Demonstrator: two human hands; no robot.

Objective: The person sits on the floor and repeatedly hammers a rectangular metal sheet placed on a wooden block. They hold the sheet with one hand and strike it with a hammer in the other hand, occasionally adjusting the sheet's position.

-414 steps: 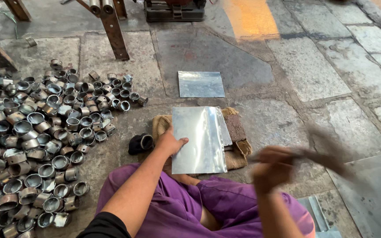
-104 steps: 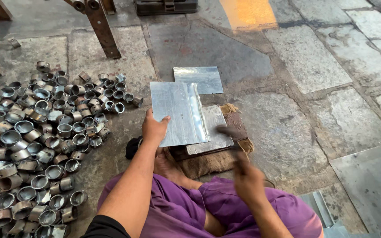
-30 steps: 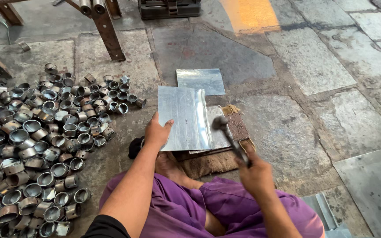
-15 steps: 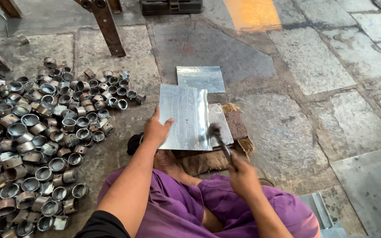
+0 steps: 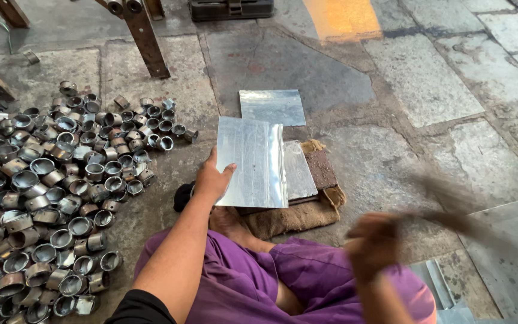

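Dusty stone-slab floor (image 5: 427, 84), workshop setting

Stone-slab floor (image 5: 427, 78), grey, cracked joints, yellow patch at top centre. Left half of frame — big heap of short metal rings (image 5: 43, 198) lying straight on it. Centre: flat metal sheet (image 5: 272, 107) on the slabs, w/ a burlap pad (image 5: 298, 213) just below it. More sheets (image 5: 445, 294) at lower right. Wooden leg (image 5: 145, 39) stands upper left.

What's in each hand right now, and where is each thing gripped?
The left hand holds the metal sheet by its near left edge, on the block. The right hand grips a motion-blurred tool at its handle end; what tool it is cannot be told.
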